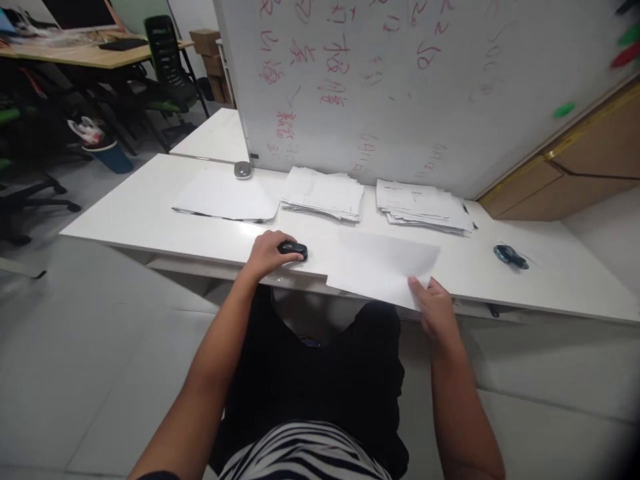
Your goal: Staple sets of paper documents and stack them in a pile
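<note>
My left hand (270, 255) is closed around a small black stapler (294, 251) at the front edge of the white table. To its right, my right hand (434, 301) pinches the near right corner of a white paper (383, 263), thumb on top. The paper lies partly over the table's front edge, apart from the stapler; whether it is one sheet or more I cannot tell. Behind it are two loose stacks of printed paper, a left stack (323, 195) and a right stack (423, 207).
A flat paper pile (225, 197) and a small grey-white round-cornered object (243, 171) lie on the left of the white table (135, 200). A dark, car-shaped object (510, 257) sits at the right. A whiteboard (320, 127) with red writing stands behind; cardboard (595, 160) leans at right.
</note>
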`<state>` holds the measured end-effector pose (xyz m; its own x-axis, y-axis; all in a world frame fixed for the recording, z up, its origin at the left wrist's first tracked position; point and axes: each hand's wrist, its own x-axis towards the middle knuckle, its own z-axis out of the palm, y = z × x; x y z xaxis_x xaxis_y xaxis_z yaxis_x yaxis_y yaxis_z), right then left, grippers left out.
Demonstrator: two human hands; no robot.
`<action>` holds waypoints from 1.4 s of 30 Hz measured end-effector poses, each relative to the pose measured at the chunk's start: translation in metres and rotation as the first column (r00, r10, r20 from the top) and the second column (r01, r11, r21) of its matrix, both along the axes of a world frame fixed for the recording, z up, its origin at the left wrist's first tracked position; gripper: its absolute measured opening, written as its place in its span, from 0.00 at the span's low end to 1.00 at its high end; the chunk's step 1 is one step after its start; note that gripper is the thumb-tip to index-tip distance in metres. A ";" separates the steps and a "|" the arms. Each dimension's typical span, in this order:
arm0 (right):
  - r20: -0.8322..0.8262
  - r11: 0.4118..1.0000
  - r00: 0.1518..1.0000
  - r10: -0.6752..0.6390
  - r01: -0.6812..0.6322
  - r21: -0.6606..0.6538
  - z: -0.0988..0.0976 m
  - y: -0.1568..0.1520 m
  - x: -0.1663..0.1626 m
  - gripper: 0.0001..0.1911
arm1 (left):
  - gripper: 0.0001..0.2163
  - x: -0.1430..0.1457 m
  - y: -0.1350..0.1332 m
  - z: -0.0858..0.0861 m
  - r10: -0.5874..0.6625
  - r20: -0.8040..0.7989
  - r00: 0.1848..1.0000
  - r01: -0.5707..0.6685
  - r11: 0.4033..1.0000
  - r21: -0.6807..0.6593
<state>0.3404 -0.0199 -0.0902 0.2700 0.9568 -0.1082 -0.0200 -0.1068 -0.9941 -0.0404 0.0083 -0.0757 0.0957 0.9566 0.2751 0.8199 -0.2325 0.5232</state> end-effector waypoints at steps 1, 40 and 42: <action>0.014 0.998 0.999 -0.037 0.036 0.051 0.005 -0.003 0.008 0.22 | 0.18 0.000 0.000 -0.001 -0.002 0.003 1.000 0.002 1.000 0.013; 0.094 0.997 0.995 -0.024 0.018 0.070 -0.019 0.005 -0.014 0.18 | 0.18 0.008 -0.004 0.000 0.110 -0.014 0.994 -0.110 0.993 -0.035; 0.099 0.997 0.995 -0.025 0.018 0.072 -0.019 0.005 -0.014 0.18 | 0.18 0.008 -0.004 0.000 0.111 -0.016 0.994 -0.112 0.993 -0.049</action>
<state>0.3264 -0.0151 -0.1090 0.2968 0.9549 -0.0112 0.0786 -0.0362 -0.9962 -0.0326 0.0048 -0.0754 -0.0091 0.9739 0.2268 0.8460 -0.1134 0.5209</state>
